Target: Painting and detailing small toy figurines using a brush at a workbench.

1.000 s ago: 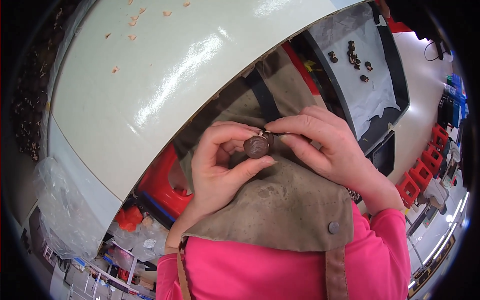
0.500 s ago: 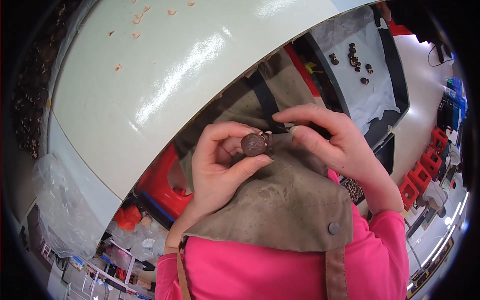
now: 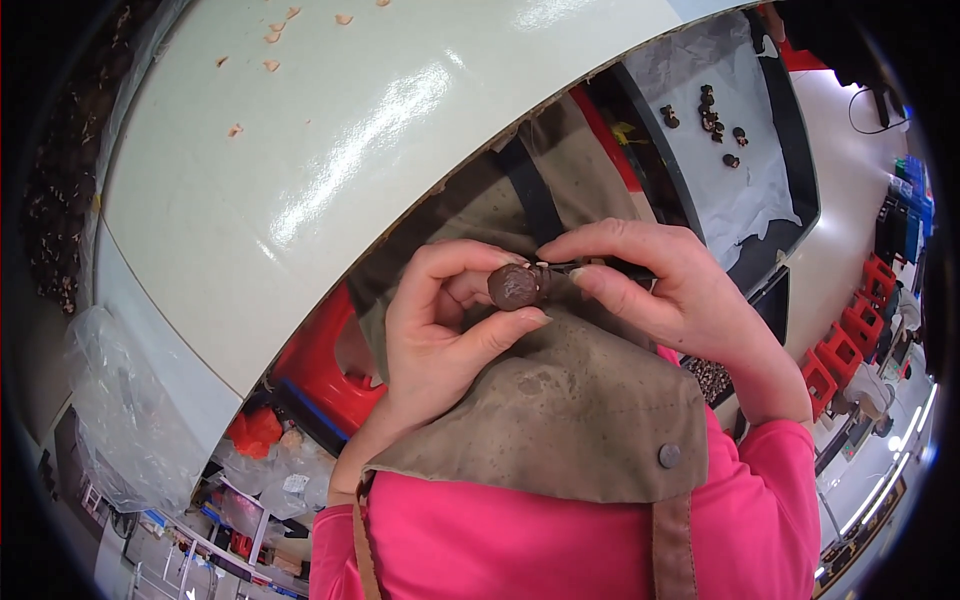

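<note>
Between the thumb and fingers of my left hand [image 3: 430,325] is a small dark brown piece [image 3: 513,288], with a rounded, glossy end and pale bits on its right side. My right hand [image 3: 660,285] pinches a thin dark tool [image 3: 563,266] whose tip meets the pale-flecked side of the piece. Its exact kind is too small to make out, and my fingers hide most of it. Both hands are above my brown apron [image 3: 560,420], close to the edge of the white table [image 3: 200,270].
Small pale chips [image 3: 272,66] lie scattered over the far part of the table. At the far right, a dark tray [image 3: 800,180] lined with white paper [image 3: 740,190] bears several similar brown pieces [image 3: 710,118]. A red stool [image 3: 325,360] and clear plastic bags [image 3: 130,420] are at the left.
My right hand has come slightly left, bringing the thin tool up against the brown piece. My left hand has shifted only a little and still holds the piece.
</note>
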Tool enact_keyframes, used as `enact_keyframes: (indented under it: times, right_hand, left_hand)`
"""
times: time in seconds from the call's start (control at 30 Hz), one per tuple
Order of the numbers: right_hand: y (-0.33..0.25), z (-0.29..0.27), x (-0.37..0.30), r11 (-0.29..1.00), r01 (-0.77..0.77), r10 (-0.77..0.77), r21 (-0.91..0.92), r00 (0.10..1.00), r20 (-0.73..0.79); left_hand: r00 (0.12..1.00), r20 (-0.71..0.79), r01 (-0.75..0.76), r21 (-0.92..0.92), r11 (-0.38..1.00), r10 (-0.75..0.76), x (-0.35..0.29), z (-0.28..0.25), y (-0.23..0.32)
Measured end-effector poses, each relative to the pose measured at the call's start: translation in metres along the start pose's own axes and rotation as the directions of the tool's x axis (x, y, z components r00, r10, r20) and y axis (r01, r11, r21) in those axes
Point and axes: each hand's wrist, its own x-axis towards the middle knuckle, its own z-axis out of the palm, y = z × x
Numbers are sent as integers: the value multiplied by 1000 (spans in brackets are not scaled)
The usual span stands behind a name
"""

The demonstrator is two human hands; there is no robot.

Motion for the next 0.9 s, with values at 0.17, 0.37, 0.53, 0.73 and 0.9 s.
enact_keyframes:
  times: [0.17, 0.37, 0.53, 0.73, 0.9]
  right_hand:
    - [2, 1, 0, 1000, 18, -18, 0, 1000, -5]
    - [0, 0, 0, 1000, -8, 8, 22, 1000, 1]
    - [1, 1, -1, 999, -1, 1, 32, 1000, -14]
    - [2, 0, -1, 1000, 20, -20, 5, 1000, -23]
    - [4, 2, -2, 995, 74, -77, -69, 996, -46]
  left_hand:
    - [1000, 8, -10, -1, 1000, 11, 0, -1, -1]
    - [1000, 13, -26, 12, 1000, 26, 0, -1, -1]
    - [999, 21, -36, 19, 999, 35, 0, -1, -1]
    - [999, 19, -46, 56, 997, 45, -1, 0, 0]
    - [999, 24, -47, 29, 998, 46, -1, 0, -1]
